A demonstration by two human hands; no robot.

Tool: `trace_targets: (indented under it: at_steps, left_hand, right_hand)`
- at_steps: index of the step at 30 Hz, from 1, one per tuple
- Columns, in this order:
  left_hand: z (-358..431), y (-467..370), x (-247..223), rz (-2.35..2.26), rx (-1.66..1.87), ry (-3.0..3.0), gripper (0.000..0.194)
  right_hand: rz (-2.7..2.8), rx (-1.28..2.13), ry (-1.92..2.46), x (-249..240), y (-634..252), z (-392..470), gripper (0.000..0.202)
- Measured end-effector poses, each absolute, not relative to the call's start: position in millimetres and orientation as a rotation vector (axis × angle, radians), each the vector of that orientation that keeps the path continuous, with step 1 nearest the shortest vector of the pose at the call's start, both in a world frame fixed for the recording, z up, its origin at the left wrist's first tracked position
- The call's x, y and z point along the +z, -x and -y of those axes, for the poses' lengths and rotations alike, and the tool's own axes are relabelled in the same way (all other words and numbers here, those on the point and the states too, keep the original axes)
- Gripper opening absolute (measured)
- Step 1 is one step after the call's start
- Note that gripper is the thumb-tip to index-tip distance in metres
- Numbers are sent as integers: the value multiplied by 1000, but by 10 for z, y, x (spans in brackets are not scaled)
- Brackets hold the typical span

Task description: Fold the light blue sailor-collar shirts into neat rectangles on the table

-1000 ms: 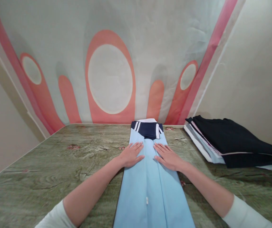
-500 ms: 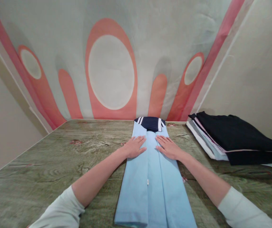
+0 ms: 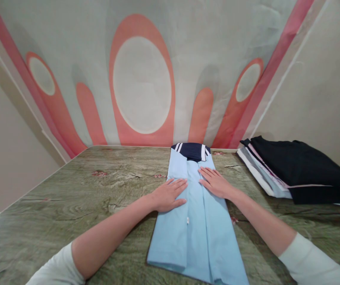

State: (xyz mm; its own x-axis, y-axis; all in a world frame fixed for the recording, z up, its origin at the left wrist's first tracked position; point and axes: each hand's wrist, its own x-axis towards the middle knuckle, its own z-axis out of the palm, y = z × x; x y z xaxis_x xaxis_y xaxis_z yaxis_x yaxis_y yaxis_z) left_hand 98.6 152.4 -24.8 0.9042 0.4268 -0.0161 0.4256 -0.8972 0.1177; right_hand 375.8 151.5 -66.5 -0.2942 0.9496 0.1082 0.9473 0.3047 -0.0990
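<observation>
Under the left hand (image 3: 167, 196) and right hand (image 3: 216, 185), both opened flat and gripping nothing, the folded light-blue garment (image 3: 197, 241) at lower centre could be rucked if its side folds were dragged unevenly.

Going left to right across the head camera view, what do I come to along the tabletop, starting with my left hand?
Left hand, right hand, then the stack of folded clothes with black on top.

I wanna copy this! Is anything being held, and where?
Nothing's held: the left hand and right hand lie flat on the folded light-blue cloth garment.
</observation>
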Motion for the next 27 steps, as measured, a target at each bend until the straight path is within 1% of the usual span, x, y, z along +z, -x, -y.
trace_targets:
  at_steps: [8, 14, 17, 21, 24, 27]
  left_hand:
    - [-1776, -1059, -245, -594, -8, -2947, 63]
    - [-1735, -1045, -294, -691, 7, -2951, 62]
    - [-1716, -1033, -324, -702, 30, -2962, 61]
    - [-1707, -1030, -331, -714, 54, -2967, 58]
    - [-1701, -1031, -325, -724, 52, -2972, 56]
    - [-1703, -1031, -330, -724, 36, -2977, 56]
  right_hand:
    - [2363, 41, 1861, -655, -3808, -1570, 65]
    - [2315, -48, 1814, -670, -3833, -1581, 59]
    - [2340, -134, 1589, -606, -3775, -1495, 46]
    - [2497, -165, 1077, -449, -3537, -1305, 25]
    - [2557, -261, 806, -360, -3304, -1187, 18]
    - [2568, -394, 667, -320, -3135, -1131, 15]
